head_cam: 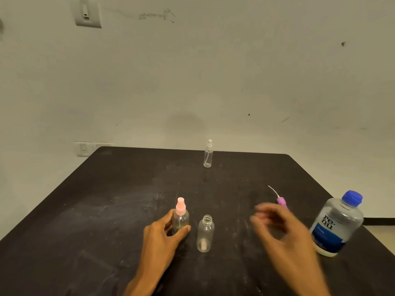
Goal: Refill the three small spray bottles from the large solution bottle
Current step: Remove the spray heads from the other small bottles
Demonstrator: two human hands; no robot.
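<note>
Left hand (162, 233) wrapped around pink-capped spray bottle (180, 218), thumb on its near side, fingers behind; bottle upright on dark table (106, 199), sprayer screwed on. Right hand (282, 229) raised over table, motion-blurred, fingers loosely curled, holding nothing, no contact with anything. Hands apart, with open bottle (205, 233) between them.

Open bottle: clear, upright, threaded neck bare, no sprayer fitted. Just right of pink-capped bottle, not touching it. Liquid level not readable in either.

Purple sprayer head (281, 201) with thin dip tube lying flat on table just beyond right hand, tube pointing away toward far left. Partly hidden by hand.

Large solution bottle (337, 225) at right edge of table, right of right hand, upright but appearing tilted by lens distortion. Blue cap on, blue label reading "re-nu", mostly full of clear liquid.

White-capped spray bottle (208, 154), 3rd of the small ones, clear and slim, standing upright near far edge of table, well apart from the rest, sprayer fitted.

Behind table: off-white wall (235, 71), scuffed, with wall switch (86, 13) top left and 2nd plate (84, 148) low at table's far-left corner.
</note>
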